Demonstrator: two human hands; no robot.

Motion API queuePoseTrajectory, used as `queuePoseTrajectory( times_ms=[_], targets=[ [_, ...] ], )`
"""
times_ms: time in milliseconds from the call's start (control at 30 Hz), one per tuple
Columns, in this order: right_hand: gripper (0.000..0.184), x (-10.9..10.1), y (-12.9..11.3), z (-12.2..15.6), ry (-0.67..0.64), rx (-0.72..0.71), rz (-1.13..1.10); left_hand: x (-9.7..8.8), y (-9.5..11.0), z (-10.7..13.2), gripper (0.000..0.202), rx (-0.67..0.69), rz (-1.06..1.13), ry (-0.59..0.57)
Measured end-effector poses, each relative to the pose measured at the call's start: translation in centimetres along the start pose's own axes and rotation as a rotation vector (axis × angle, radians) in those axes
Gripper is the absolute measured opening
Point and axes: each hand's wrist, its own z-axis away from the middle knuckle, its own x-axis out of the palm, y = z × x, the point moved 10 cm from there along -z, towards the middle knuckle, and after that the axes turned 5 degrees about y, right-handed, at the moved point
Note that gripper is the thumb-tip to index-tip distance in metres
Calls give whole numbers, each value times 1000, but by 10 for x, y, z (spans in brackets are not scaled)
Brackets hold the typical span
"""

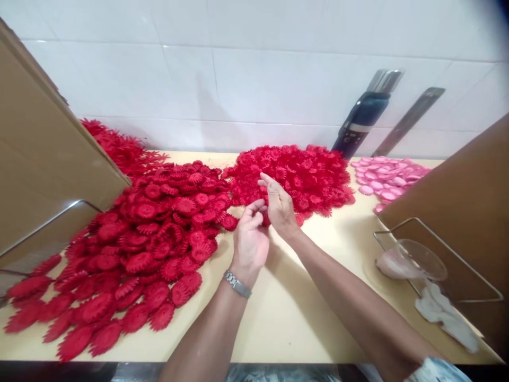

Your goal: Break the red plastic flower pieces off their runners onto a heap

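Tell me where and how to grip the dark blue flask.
Likely the flask is best gripped round its upper body, below the silver cap, from the near side: that part is round and rises above the red heap crowding its base, and the wall is behind.

1. Pale yellow tabletop (pixel 294 318), bare in the front middle.
2. Large heap of dark red paper-like flowers (pixel 147 212) across the left side, spilling toward the front edge.
3. Second heap of red flowers (pixel 298 178) at the back centre.
4. Spiky red pieces (pixel 115 146) at back left.
5. Pink discs (pixel 389 178) at back right.
6. Dark blue bottle (pixel 360 124) behind the second heap, its foot hidden.
7. Clear plastic cup (pixel 409 260) on the right, near 1 cardboard panel (pixel 453 196).
8. Crumpled white tissue (pixel 445 314) just beside the cup.
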Motion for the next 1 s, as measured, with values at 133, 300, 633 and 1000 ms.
queuePoseTrajectory(
  times_ms=[133,300,633,1000],
  targets=[
    [35,-12,-1,12,-51,84,-128,-6,25,-2,29,95,22,30],
    [28,-10,-19,30,-171,-132,24,-2,32,5,50,75,78,19],
    [20,-22,-40,35,-57,-308,158,4,19,8,49,-6,54,-54],
    [15,-37,-61,33,-35,-536,303,17,-1,11,16,-100,-84,-191]
  ],
)
